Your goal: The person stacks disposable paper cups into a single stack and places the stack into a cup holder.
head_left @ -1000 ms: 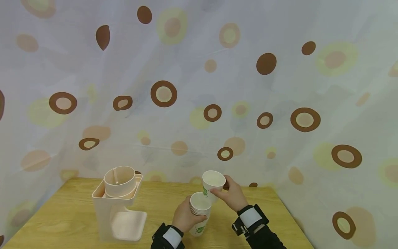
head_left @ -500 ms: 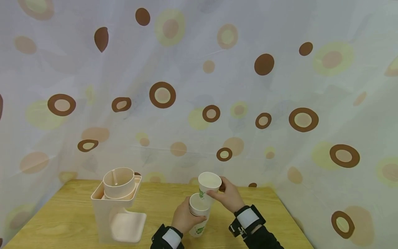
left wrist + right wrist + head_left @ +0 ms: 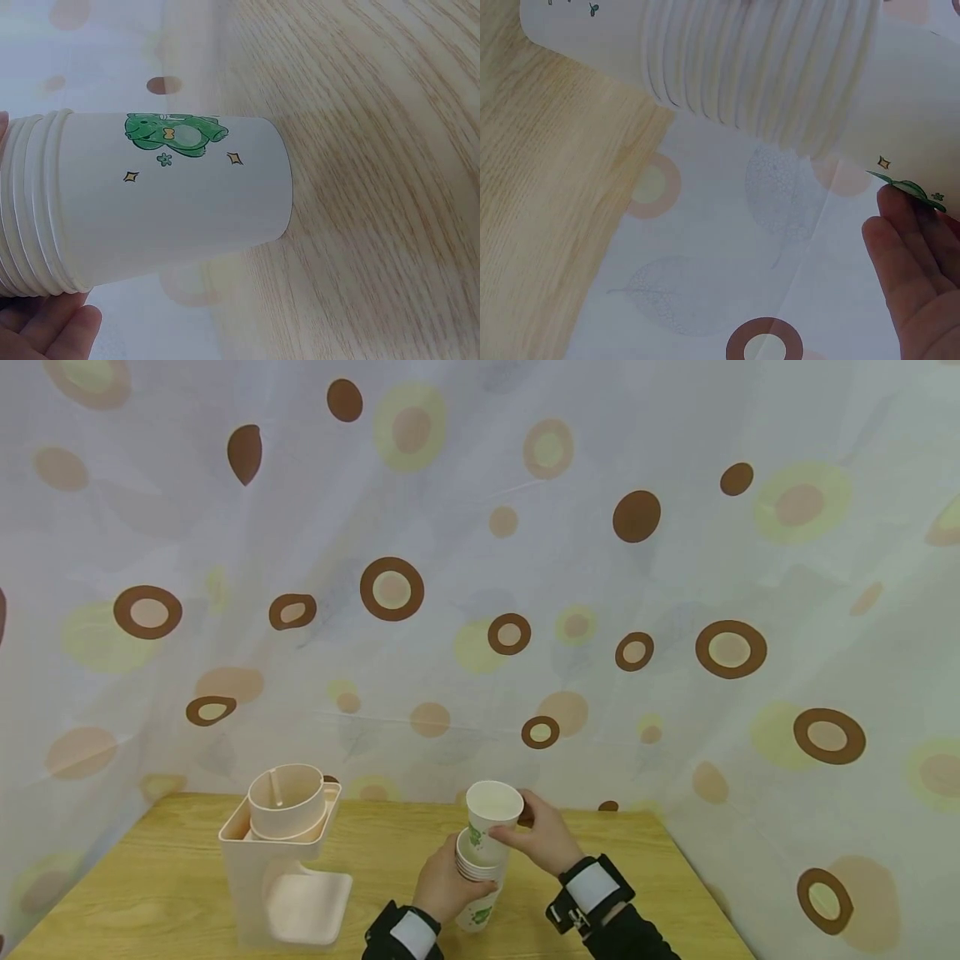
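A stack of nested white paper cups stands near the middle of the wooden table, printed with green cartoon animals. My left hand grips it around the rims; its fingers show below the rims in the left wrist view. Whether the base touches the table I cannot tell. My right hand holds a single paper cup near its rim, mouth up. That cup's lower part sits at the mouth of the stack. In the right wrist view, its wall rises from the many stacked rims.
A beige plastic bin stands at the left of the table. A round beige container sits in its top, and a square pale tray-like part is at its front. A patterned cloth hangs behind the table.
My right hand has moved left and slightly down with the single cup, bringing it over and into the mouth of the stack. My left hand and the stack have stayed nearly still.
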`<state>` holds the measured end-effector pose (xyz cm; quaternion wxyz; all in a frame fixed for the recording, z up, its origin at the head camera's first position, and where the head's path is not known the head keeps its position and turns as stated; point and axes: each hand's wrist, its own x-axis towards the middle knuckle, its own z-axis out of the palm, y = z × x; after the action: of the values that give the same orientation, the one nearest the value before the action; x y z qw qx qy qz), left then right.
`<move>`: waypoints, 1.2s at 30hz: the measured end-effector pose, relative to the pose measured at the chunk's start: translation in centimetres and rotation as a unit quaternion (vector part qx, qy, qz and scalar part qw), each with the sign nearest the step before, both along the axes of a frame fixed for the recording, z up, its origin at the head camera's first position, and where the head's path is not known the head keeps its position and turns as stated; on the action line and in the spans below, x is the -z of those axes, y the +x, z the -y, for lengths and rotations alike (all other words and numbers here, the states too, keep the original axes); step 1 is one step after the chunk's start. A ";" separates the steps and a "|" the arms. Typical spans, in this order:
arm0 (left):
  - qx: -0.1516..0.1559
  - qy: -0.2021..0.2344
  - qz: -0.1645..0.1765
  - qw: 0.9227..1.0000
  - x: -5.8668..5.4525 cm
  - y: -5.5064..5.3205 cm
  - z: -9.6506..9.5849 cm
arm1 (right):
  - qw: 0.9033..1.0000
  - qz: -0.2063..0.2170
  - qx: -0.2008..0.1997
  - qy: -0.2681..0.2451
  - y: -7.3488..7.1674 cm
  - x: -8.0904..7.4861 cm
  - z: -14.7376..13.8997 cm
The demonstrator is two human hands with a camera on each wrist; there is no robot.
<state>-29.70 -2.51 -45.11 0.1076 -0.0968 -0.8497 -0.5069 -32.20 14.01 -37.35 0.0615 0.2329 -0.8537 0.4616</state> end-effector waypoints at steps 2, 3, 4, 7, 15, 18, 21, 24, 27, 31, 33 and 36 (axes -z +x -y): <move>0.000 -0.002 0.000 1.000 -0.1 0.1 0.0 | 1.000 0.002 -0.022 0.005 0.1 0.1 0.0; 0.000 -0.003 0.001 1.000 -0.2 0.1 0.0 | 0.999 0.005 -0.031 0.007 0.2 0.1 0.1; 0.000 -0.004 0.002 1.000 -0.3 0.1 0.0 | 0.999 0.006 -0.038 0.009 0.2 0.3 0.1; 0.001 -0.006 0.004 1.000 -0.3 0.1 0.0 | 0.999 0.011 -0.047 0.010 0.2 0.6 0.1; 0.000 -0.003 0.001 1.000 0.1 -0.1 0.0 | 0.999 0.012 -0.039 0.028 0.1 1.5 0.0; 0.002 0.000 0.003 1.000 0.4 -0.3 0.0 | 0.999 0.016 -0.032 0.039 0.1 1.9 0.0; 0.014 0.013 0.003 1.000 0.6 -0.4 0.1 | 0.998 0.027 -0.034 0.045 0.2 2.0 0.1; 0.034 0.026 0.000 0.999 0.8 -0.5 0.4 | 0.997 0.038 -0.042 0.045 0.2 2.2 0.1; 0.053 0.028 0.003 0.998 1.1 -0.7 0.7 | 0.997 0.040 -0.048 0.046 0.2 2.5 0.1; 0.072 0.028 0.016 0.997 1.1 -0.7 1.1 | 0.997 0.041 -0.052 0.048 -0.1 2.7 -0.1; 0.075 0.027 0.019 0.997 1.0 -0.6 1.2 | 0.996 0.042 -0.056 0.049 -0.2 2.8 -0.1; 0.072 0.024 0.023 0.997 1.0 -0.4 1.2 | 0.996 0.044 -0.062 0.054 -0.2 2.9 -0.2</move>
<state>-30.14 -3.67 -46.13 0.0535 -0.1431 -0.8307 -0.5354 -32.40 14.20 -40.24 -0.0173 0.2678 -0.8633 0.4275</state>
